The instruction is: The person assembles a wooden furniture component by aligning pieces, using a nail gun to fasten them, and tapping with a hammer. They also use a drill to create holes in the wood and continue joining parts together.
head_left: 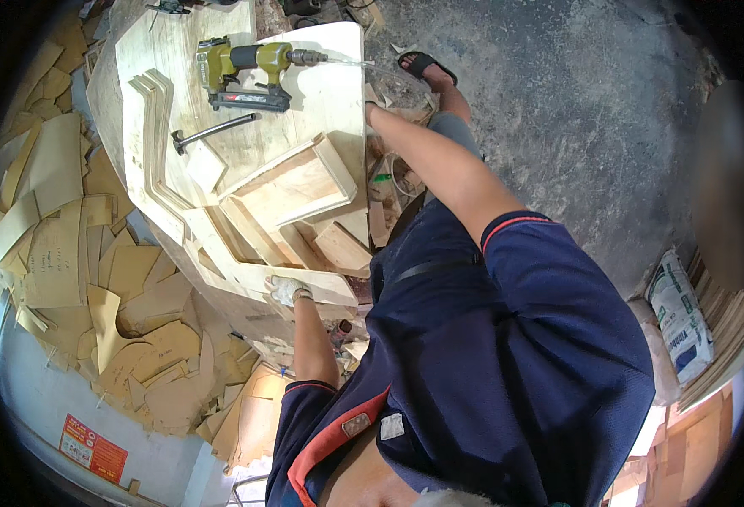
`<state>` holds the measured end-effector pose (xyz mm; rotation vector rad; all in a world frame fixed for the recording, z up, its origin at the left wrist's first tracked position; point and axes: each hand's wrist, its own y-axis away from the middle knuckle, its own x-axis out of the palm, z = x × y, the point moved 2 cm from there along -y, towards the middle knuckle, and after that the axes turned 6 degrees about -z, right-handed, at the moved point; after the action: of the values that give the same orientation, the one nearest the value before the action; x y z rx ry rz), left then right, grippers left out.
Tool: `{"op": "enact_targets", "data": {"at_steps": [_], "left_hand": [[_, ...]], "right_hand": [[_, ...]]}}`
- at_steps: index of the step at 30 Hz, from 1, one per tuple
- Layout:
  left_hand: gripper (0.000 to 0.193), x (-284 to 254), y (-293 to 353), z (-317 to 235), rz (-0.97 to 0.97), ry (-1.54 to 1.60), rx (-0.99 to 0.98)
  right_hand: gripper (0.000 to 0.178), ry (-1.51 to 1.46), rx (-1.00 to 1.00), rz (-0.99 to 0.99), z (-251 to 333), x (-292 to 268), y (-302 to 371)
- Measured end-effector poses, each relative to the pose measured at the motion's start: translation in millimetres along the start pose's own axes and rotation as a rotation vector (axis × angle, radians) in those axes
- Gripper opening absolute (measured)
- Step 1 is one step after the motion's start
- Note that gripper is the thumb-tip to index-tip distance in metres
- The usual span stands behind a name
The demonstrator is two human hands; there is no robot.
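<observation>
My left hand (286, 291), in a pale work glove, is closed over the near edge of a plywood frame (325, 289) on the workbench. My right hand (370, 111) is at the bench's right side, beside the upright edge of a pale board (338, 63); its fingers are hidden there. Between my hands lies a shallow wooden box section (300, 182) with raised sides. Farther off, an olive-green pneumatic nail gun (245, 72) rests on the board with its hose attached. A hammer (214, 133) lies just nearer than it.
Bent plywood strips (156, 152) lie along the bench's left side. Beyond them is a big heap of board offcuts (135, 313). Scraps and a bucket (406, 177) stand by the bench's right edge. A white printed sack (680, 317) leans on stacked boards at far right.
</observation>
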<state>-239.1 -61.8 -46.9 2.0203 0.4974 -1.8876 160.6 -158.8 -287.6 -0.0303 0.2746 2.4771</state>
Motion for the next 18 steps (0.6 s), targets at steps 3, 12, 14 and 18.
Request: {"op": "enact_targets", "data": {"at_steps": [3,12,14,18], "left_hand": [[0.062,3.9,-8.2,5.0,-0.033,-0.028,0.068],[0.061,5.4,-11.5,10.4,-0.052,-0.018,0.023],[0.062,4.4,-9.9,7.3,-0.101,-0.082,0.077],[0.063,7.0,-11.1,12.0,-0.005,0.021,-0.045]], "right_hand": [[0.039,-0.016,-0.003,0.019,-2.8,6.9,4.1],[0.039,0.137,0.009,0.132,-32.8,35.1,70.2],[0.038,0.161,0.013,0.164,-34.9,39.8,82.0],[0.038,0.183,0.017,0.209,-40.2,49.7,100.5]]}}
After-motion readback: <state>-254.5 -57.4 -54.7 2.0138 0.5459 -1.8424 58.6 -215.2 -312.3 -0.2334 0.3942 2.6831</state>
